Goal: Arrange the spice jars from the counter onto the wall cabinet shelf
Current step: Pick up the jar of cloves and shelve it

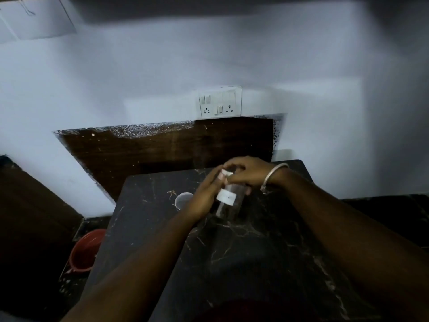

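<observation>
Evidently you were early on: left hand (201, 202) gripped the jar (227, 202) over the bench (255, 263), right hand (247, 174) curled round its lid (226, 173); shelving not yet done.

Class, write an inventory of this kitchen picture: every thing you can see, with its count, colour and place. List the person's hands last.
clear spice jar: one, see-through with white cap and label, dark contents, in both hands over the counter
small translucent round cup: one, whitish, on the counter left of the jar
black marble counter: one, black with pale veins, centre
red round tub: one, red, low left beside the counter
white switch and socket plate: one, on the wall
dark wooden wall panel: one, brown, behind the counter
silver bangle: one, right wrist
left hand: grips the jar's body
right hand: curled over the cap
</observation>
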The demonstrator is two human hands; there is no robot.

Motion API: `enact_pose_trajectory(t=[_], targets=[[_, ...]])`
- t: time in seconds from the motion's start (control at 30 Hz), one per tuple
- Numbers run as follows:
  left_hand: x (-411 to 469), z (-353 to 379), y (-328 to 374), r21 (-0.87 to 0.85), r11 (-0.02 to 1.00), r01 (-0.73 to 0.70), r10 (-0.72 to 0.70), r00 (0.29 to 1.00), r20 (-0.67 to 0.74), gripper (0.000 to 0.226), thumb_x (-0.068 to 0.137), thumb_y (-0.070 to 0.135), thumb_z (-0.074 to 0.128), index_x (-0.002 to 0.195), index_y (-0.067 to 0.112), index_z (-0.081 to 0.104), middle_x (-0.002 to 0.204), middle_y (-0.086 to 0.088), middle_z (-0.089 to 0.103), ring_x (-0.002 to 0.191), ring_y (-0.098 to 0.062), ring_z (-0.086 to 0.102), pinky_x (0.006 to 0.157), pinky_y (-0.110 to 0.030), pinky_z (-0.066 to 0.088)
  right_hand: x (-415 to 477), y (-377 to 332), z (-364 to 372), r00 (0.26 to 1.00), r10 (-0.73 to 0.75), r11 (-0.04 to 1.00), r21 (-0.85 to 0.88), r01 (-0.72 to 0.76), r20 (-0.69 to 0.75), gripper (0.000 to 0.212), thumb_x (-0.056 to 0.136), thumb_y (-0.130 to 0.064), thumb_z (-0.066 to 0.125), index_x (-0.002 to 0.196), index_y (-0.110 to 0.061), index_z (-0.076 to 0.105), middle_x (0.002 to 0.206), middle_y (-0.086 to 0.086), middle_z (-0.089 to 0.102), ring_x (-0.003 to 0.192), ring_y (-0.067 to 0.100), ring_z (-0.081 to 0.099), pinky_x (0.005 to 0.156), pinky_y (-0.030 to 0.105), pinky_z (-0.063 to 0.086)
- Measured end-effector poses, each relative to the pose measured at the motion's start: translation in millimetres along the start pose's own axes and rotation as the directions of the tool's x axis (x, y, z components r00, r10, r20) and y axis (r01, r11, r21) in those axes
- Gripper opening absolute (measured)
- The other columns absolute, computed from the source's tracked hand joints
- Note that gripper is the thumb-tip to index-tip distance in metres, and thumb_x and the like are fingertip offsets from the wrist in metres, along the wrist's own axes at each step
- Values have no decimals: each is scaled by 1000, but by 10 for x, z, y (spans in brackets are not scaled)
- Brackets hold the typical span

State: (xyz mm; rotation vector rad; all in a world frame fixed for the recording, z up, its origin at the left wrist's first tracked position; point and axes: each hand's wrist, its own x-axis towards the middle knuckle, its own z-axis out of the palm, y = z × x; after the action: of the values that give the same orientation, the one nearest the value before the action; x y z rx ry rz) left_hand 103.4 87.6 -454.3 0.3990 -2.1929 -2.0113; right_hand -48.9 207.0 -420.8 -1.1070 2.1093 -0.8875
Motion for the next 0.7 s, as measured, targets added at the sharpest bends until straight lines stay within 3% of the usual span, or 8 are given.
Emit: enact_pose_trajectory(t=[0.1,0.17,0.3,0.37,0.47,0.6,0.7], targets=[[-61,19,371,-128,983,-131,120,989,-90,45,106,54,37,141,31,53,138,-14,63,125,-37,62,103,-61,51,-163,-361,-141,970,-145,955,228,188,-193,31,87,-40,75,114,-25,71,99,-6,71,87,5,70,60,16,52],[-139,34,573,-205,960,-189,153,972,-179,50,104,55,40,142,25,51,138,-20,60,127,-44,58,106,-65,47,-287,-554,-119,923,-178,844,429,321,-341,29,89,-41,65,110,-22,70,92,-7,73,74,-3,67,57,14,48],[-314,74,907,-363,898,-247,168,958,-234,55,101,47,49,144,13,45,140,-34,51,124,-48,56,107,-70,40,-475,-749,152,801,-210,615,561,554,-561,40,96,-35,55,128,-12,61,111,2,69,96,12,69,77,25,57],[-404,109,1069,-417,871,-261,177,957,-231,56,100,42,51,142,6,45,140,-38,48,119,-44,55,109,-71,37,-541,-859,266,767,-215,512,599,616,-605,37,99,-31,53,131,-13,58,114,0,69,102,15,69,82,27,57],[-513,129,1255,-469,845,-259,166,959,-230,61,96,43,54,142,2,47,140,-38,49,120,-45,56,107,-64,42,-637,-1037,284,752,-185,404,649,645,-632,39,98,-36,54,130,-15,61,122,14,67,109,27,66,88,37,56],[-656,153,1415,-524,812,-256,156,961,-228,79,83,52,63,142,2,47,139,-38,50,121,-48,58,102,-58,47,-751,-1173,246,759,-185,361,675,643,-624,39,97,-37,55,129,-17,62,130,27,61,111,34,65,89,41,56],[-709,173,1473,-566,785,-253,150,963,-223,80,81,52,63,142,2,48,139,-37,52,116,-47,59,97,-54,49,-824,-1254,245,758,-172,331,688,646,-629,39,95,-37,56,127,-15,63,124,23,64,107,31,66,86,38,58]])
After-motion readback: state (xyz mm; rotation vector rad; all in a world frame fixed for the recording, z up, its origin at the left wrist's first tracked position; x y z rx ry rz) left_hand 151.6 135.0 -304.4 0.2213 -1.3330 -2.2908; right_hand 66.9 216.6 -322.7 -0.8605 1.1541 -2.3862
